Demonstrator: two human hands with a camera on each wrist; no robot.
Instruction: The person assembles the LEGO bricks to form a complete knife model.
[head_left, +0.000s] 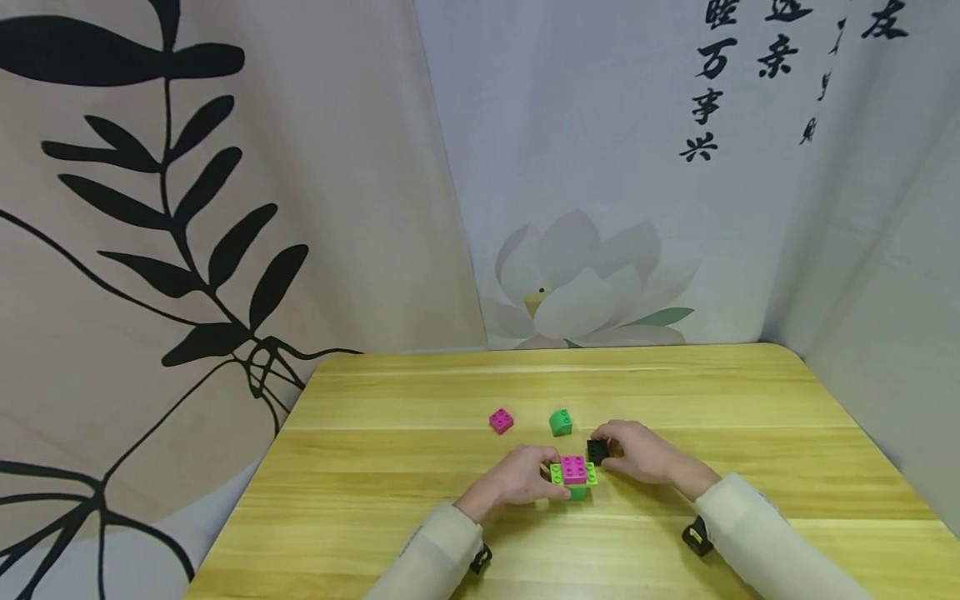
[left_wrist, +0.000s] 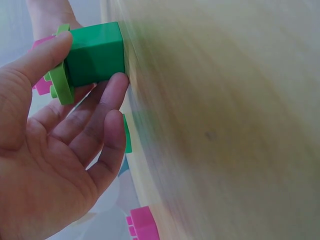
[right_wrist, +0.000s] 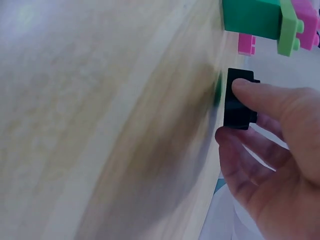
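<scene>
Near the middle of the table my left hand (head_left: 520, 478) grips a small stack of toy building bricks between thumb and fingers. The stack has a dark green block (left_wrist: 97, 54) at the bottom, a lime green piece (left_wrist: 61, 82) across it and a pink brick (head_left: 573, 469) on top. To the right of the stack my right hand (head_left: 643, 451) pinches a black brick (right_wrist: 238, 100), its studs facing up. The black brick is close to the stack but apart from it. Whether either one touches the table is hard to tell.
Beyond the hands a loose pink brick (head_left: 501, 421) and a green brick (head_left: 560, 422) with a slanted side lie on the wooden table (head_left: 360, 500). Printed cloth (head_left: 375, 167) hangs behind the table's far edge.
</scene>
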